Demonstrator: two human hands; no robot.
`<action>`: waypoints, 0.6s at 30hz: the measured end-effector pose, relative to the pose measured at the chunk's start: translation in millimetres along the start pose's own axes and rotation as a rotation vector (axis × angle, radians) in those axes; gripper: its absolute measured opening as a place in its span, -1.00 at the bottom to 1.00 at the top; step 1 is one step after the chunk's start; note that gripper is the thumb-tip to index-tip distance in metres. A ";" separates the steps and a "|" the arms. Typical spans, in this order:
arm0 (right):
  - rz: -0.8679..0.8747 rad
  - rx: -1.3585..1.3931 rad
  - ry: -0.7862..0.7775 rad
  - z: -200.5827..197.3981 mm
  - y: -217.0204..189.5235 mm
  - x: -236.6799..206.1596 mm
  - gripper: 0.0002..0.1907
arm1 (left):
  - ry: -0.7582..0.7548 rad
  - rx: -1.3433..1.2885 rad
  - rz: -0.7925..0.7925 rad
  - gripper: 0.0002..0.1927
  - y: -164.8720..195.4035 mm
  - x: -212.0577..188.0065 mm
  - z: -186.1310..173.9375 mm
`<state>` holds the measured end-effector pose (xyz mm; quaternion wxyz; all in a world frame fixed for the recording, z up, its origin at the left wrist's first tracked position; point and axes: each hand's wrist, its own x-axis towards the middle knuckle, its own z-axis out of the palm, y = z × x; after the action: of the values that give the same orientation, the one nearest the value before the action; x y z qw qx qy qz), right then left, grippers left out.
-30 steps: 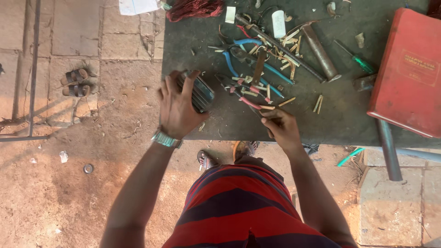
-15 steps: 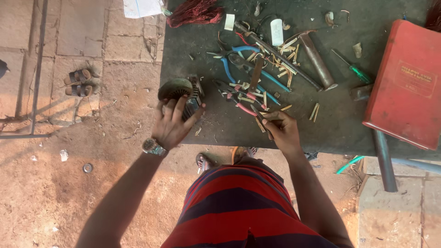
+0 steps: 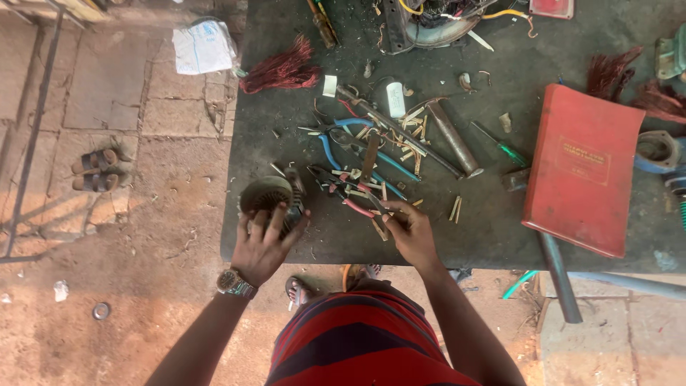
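Left hand (image 3: 263, 243) grips round motor stator (image 3: 268, 194); right hand (image 3: 411, 232) pinches wooden strip (image 3: 379, 229)

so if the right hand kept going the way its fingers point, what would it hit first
Probably the red-handled pliers: the right hand points up and left across the workbench, fingertips almost at their handles, though it is hard to judge its height above them.

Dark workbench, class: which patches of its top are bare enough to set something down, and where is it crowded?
Workbench: bare along the near edge between the right hand and the red book; also left of the pliers, below the copper wire bundle. Crowded in the middle around the tools and by the left hand on the round stator.
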<state>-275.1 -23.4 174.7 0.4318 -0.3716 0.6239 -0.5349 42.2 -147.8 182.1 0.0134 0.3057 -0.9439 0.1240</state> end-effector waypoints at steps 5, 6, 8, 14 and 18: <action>0.011 -0.149 0.028 -4.0 -21.0 -5.5 -0.57 | 0.017 -0.107 -0.049 0.00 -4.8 7.1 -5.1; 0.020 -0.159 0.026 -4.5 -23.8 -6.0 -0.57 | 0.042 -0.121 -0.060 0.01 -8.0 7.8 -7.8; 0.033 -0.183 0.020 -5.2 -26.9 -6.7 -0.58 | 0.209 -0.242 -0.115 0.00 -7.8 2.3 -14.6; 0.109 -0.193 0.024 -4.0 -19.5 -4.6 -0.60 | 0.753 0.033 -0.037 -0.17 -7.9 0.3 -19.6; 0.003 -0.134 -0.054 4.4 -13.4 2.7 -0.63 | 0.384 0.039 0.103 -0.20 -1.9 -9.1 -20.3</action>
<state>-272.0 -29.4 187.3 0.4234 -0.4130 0.6469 -0.4813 49.8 -139.1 201.3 0.1808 0.2278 -0.9359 0.1989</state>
